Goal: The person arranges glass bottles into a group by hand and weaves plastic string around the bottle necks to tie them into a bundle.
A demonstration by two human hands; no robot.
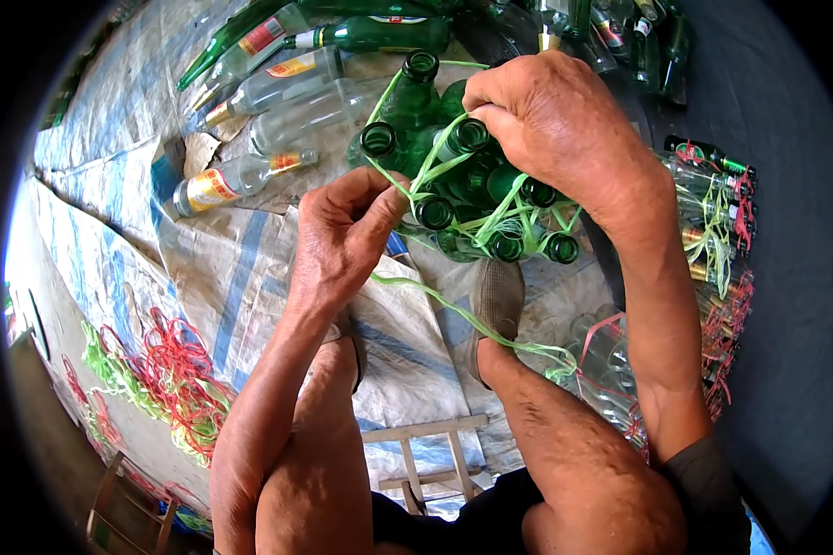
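Note:
Several green glass bottles (pixel 407 100) stand upright in a tight cluster in front of me, their open necks facing up. Light-green plastic twine (pixel 432 165) runs around and between the necks. My left hand (pixel 347 227) pinches the twine at the near left of the cluster, beside a bottle neck. My right hand (pixel 551 120) is closed at the far right of the necks, with a strand of the twine running into its fingertips. A loose tail of twine (pixel 453 310) trails from near my left hand toward the lower right.
Clear bottles (pixel 217 185) and green bottles (pixel 379 34) lie on the striped sheet (pixel 222 268) at the left and back. A red and green twine pile (pixel 171 379) lies at left. Tied bottle bundles (pixel 713 213) line the right. Below is a wooden frame (pixel 426 453).

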